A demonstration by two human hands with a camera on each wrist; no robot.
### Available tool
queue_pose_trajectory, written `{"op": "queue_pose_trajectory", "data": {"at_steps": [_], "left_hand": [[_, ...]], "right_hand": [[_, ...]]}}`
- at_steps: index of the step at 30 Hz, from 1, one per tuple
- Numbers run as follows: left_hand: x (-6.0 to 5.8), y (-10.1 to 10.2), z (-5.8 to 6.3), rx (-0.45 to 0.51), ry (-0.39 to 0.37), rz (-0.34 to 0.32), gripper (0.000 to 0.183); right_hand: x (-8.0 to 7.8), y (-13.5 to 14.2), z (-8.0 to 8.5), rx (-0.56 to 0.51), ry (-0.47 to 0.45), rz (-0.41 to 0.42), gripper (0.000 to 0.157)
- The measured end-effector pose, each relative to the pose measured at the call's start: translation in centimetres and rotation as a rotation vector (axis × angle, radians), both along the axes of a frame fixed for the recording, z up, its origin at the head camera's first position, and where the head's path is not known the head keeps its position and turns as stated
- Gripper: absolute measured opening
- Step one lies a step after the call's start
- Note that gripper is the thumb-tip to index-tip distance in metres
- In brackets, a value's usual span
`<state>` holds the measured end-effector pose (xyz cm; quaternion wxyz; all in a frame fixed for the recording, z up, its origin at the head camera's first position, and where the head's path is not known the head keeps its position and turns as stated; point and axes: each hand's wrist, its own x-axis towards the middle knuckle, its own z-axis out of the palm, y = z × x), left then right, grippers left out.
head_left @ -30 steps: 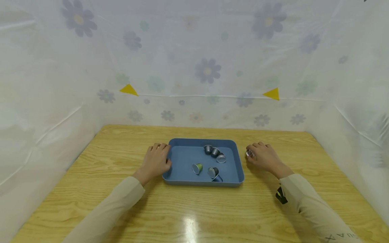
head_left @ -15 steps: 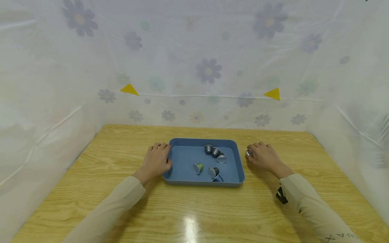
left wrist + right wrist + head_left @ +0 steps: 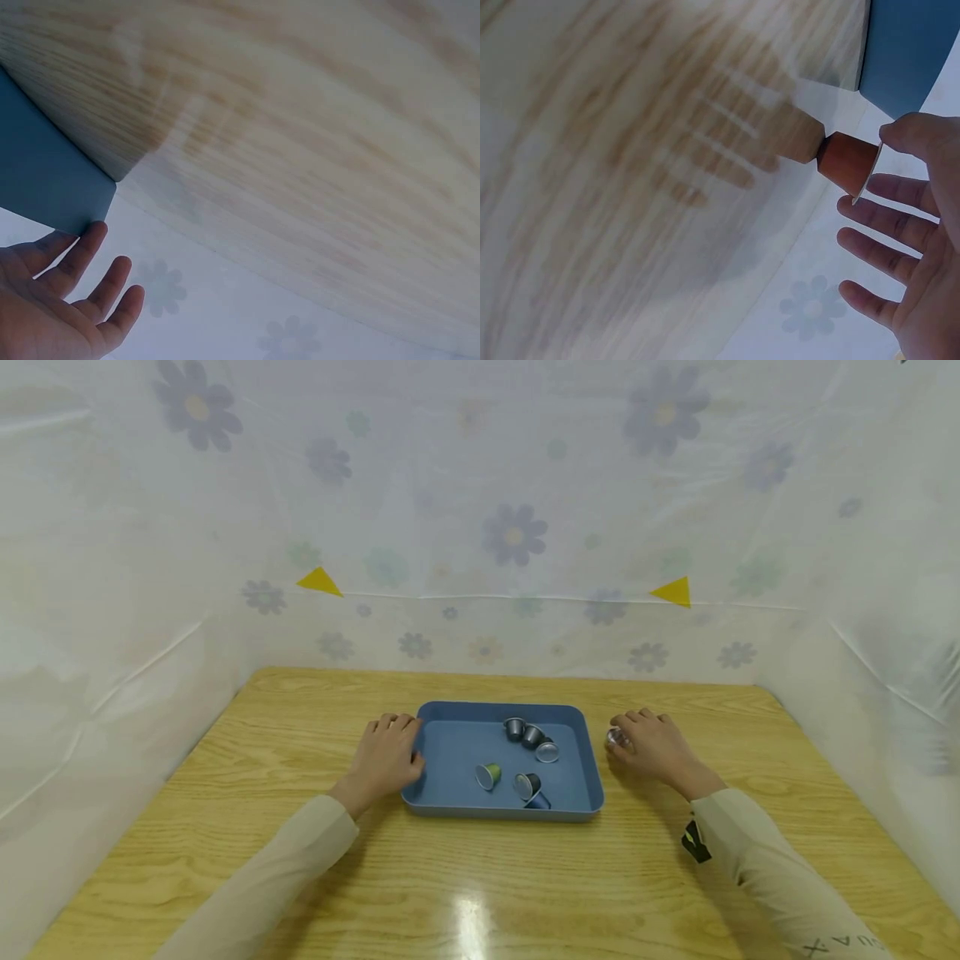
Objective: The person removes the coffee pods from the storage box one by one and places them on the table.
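Note:
In the head view a blue tray point(image 3: 450, 812) lies on the wooden table. My left hand point(image 3: 384, 758) is at its left rim; in the left wrist view the fingertips point(image 3: 96, 229) touch the tray's wall and the thumb tip is hidden behind it. Just right of the tray, my right hand point(image 3: 651, 747) pinches a coffee capsule point(image 3: 617, 737) by its foil rim. In the right wrist view that capsule point(image 3: 849, 161) is orange-brown, its narrow end down on the table. Inside the tray lie a green capsule point(image 3: 488, 776) and several dark ones point(image 3: 514, 729).
A blue capsule point(image 3: 538, 801) leans at the tray's front wall beside a dark one point(image 3: 527, 786). The wooden table point(image 3: 375, 893) extends around the tray. Behind it hangs a flowered sheet point(image 3: 465, 635) with two yellow triangles point(image 3: 318, 582); white sheets close off both sides.

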<state>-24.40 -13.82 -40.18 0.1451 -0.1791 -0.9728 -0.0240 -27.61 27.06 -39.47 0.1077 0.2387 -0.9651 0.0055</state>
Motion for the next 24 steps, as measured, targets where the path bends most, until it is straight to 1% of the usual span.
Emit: {"op": "queue_pose_trajectory", "data": {"at_steps": [4, 10, 16, 19, 24], "left_hand": [[0.0, 0.0, 0.0, 0.0, 0.006, 0.0, 0.045], [0.1, 0.0, 0.0, 0.004, 0.014, -0.004, 0.044], [0.2, 0.0, 0.1, 0.004, 0.0, 0.004, 0.044], [0.1, 0.0, 0.0, 0.005, -0.006, 0.008, 0.044], [0.1, 0.0, 0.0, -0.002, -0.001, 0.012, 0.044]], "right_hand": [[0.0, -0.1, 0.3, -0.004, 0.008, 0.005, 0.037], [-0.1, -0.3, 0.6, -0.024, 0.045, 0.02, 0.036], [0.1, -1.0, 1.2, -0.014, 0.07, 0.034, 0.038], [0.4, -1.5, 1.5, -0.017, 0.087, 0.048, 0.038], [0.7, -2.4, 1.9, -0.026, 0.141, 0.09, 0.036]]}}
